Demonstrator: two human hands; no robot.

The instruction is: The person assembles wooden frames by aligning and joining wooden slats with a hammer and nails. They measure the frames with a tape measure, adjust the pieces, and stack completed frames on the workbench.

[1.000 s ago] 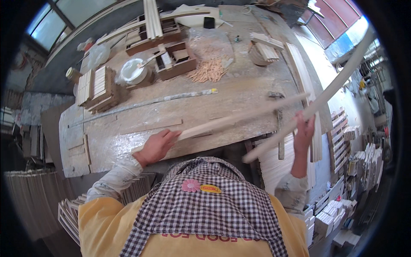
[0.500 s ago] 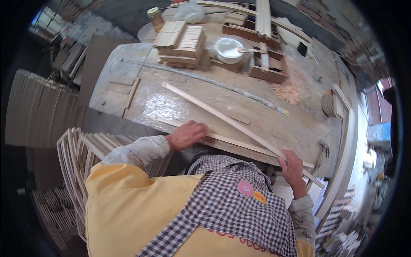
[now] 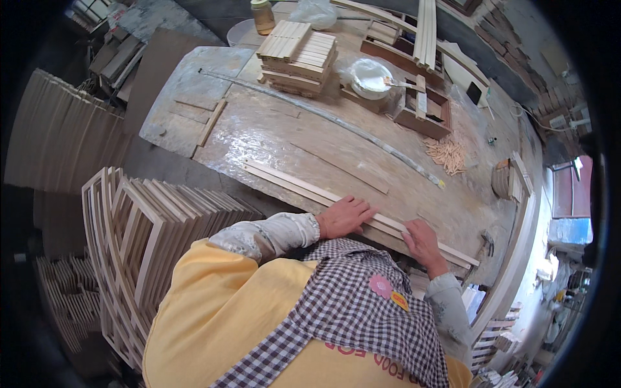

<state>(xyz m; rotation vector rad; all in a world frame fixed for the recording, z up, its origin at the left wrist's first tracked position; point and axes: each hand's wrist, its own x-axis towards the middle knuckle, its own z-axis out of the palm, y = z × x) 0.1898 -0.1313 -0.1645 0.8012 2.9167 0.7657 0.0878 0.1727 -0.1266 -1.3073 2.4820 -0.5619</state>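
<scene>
Two long pale wooden strips (image 3: 294, 182) lie side by side along the worktable's near edge. My left hand (image 3: 348, 216) is over the middle of the strips, its fingers bent across them and the thumb at the near side. My right hand (image 3: 424, 244) grips them a little farther right, fingertips on the far strip. The undersides of both hands are hidden. A thin flat wooden strip (image 3: 339, 168) lies on the tabletop beyond them. A claw hammer (image 3: 487, 243) rests near the strips' right end.
The worktable (image 3: 259, 129) bears a stack of wooden pieces (image 3: 299, 55), a white tub (image 3: 371, 79), a wooden box (image 3: 420, 115), a pile of small wooden pegs (image 3: 446, 154) and a long narrow bar (image 3: 323, 121). Several wooden frames (image 3: 152, 239) stand at left.
The slanting strip has come down beside the near one, so both lie parallel. My left hand has moved right along them, closer to my right hand. The view has shifted.
</scene>
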